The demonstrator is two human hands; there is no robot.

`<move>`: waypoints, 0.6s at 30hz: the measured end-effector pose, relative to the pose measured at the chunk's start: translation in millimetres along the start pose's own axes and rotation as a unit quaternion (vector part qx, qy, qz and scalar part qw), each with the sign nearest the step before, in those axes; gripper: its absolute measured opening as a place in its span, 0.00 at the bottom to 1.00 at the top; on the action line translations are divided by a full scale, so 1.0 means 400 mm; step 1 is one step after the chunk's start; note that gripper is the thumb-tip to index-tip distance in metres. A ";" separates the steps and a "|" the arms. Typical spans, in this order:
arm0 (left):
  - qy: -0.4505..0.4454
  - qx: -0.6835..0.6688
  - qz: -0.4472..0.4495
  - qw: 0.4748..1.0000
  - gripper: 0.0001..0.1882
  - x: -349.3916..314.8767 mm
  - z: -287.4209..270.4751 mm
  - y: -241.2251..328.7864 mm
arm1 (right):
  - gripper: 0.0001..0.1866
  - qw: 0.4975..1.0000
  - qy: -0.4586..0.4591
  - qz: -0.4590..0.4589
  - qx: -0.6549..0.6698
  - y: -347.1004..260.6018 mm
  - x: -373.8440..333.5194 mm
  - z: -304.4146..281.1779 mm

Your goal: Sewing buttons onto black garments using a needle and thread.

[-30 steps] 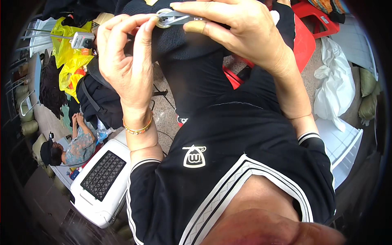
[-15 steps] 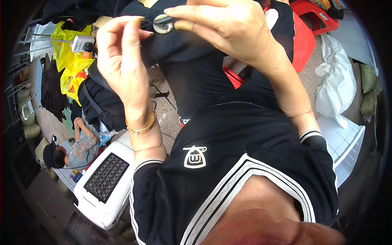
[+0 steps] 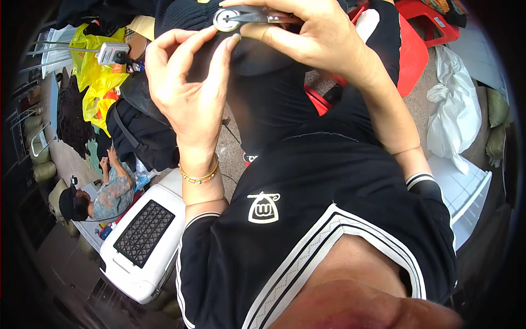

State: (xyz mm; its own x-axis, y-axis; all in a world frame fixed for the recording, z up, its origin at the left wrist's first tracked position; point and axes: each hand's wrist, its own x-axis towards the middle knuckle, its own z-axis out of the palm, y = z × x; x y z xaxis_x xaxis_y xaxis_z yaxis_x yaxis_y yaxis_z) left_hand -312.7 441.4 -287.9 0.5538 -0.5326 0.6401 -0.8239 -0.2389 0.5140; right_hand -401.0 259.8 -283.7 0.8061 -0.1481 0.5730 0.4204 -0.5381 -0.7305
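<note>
A round pale button point(image 3: 226, 20) with a dark centre and a light rim is held up above dark knit cloth point(image 3: 189, 15) on my lap. My left hand point(image 3: 189, 82) has its index fingertip and thumb at the button's lower left edge, in a pinch. My right hand point(image 3: 323, 38) is closed around small metal thread snips point(image 3: 260, 17). Their pointed tips lie over the middle of the button. The handle end is mostly hidden in my fingers. Whether a thread runs through the button I cannot make out.
Left of me are a yellow plastic bag point(image 3: 98, 93), a power strip point(image 3: 113, 54), a black backpack point(image 3: 137, 131) and a white case point(image 3: 123, 274). Another person point(image 3: 109, 197) sits farther left. On the right are a red stool point(image 3: 430, 24) and a white plastic bag point(image 3: 455, 104).
My left hand has moved right, bringing its thumb and index finger up to the button. The snips' blades now show clearly, and the button has turned its face more toward me.
</note>
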 end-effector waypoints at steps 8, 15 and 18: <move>0.058 0.008 0.019 0.998 0.09 0.016 0.031 -0.013 | 0.15 0.990 0.010 -0.040 0.132 0.059 0.014 0.014; 0.057 0.019 0.096 0.994 0.09 0.036 0.031 -0.021 | 0.10 0.992 0.015 -0.057 -0.109 0.035 0.042 -0.010; 0.039 0.015 0.124 0.991 0.08 0.052 0.023 -0.015 | 0.12 0.999 0.009 -0.030 0.032 0.047 0.047 -0.016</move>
State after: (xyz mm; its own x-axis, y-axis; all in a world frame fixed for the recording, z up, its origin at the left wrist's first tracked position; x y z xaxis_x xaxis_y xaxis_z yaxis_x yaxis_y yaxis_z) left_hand -297.4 424.2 -283.0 0.3408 -0.5144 0.7869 -0.9383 -0.1338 0.3188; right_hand -380.7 241.5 -284.1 0.7716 -0.1321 0.6223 0.4935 -0.4930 -0.7165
